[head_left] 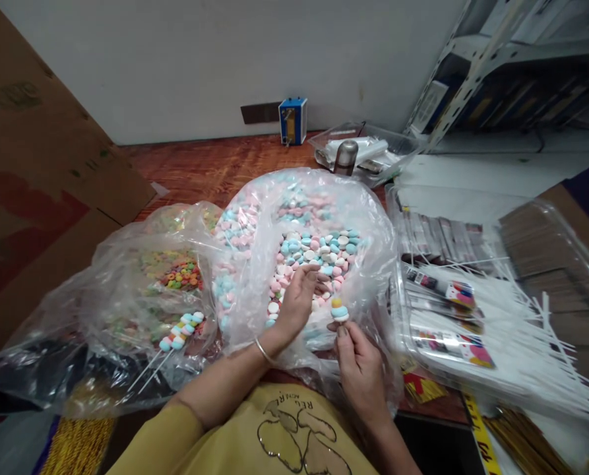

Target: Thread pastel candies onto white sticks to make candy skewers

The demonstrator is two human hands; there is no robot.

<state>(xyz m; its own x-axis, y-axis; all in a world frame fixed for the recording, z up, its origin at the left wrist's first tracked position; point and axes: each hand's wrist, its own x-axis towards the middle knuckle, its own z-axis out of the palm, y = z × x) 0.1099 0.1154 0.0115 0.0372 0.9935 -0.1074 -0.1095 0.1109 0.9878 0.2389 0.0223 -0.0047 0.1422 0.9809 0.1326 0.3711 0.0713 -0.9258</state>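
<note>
A large clear plastic bag [264,264] lies open at the centre, full of pink, blue and white candies [309,245]. My left hand [301,297] reaches into its opening, fingers bent over the candies; whether they hold one is hidden. Just right of it, my right hand [356,356] pinches a small stack of candies [340,311], yellow on top with blue and white below. Two finished-looking candy skewers [178,333] on white sticks rest on the left bag [126,264], which holds small orange, green and red candies [183,272].
On the right stands a clear tray [400,316] with white sticks [516,330] and printed packets [452,346]. Behind are a blue box [293,122], a metal-topped container [346,157] and a clear bin [393,165]. A cardboard box [41,132] rises at left, a shelf rack [472,72] at right.
</note>
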